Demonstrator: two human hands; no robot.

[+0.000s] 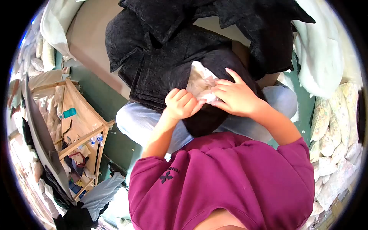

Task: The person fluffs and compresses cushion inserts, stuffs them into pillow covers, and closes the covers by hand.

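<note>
A black plush cushion cover point(207, 117) lies across my lap, with white stuffing point(200, 79) showing through its opening. My left hand point(181, 103) is closed at the left edge of the opening, its fingers curled on the black fabric. On the other side, my right hand point(234, 94) has its fingers spread over the white filling and touches it. The thumb of the left hand comes close to the right fingertips. Beyond my hands rest several black cushions point(157, 19) and flat black fabric point(153, 82).
To the left stands a wooden frame shelf point(82, 140) with bottles and cloth in it. White batting point(320, 50) hangs at the upper right. Below it, several patterned rolled bundles point(333, 126) are stacked. A cardboard surface point(94, 42) lies behind the black cushions.
</note>
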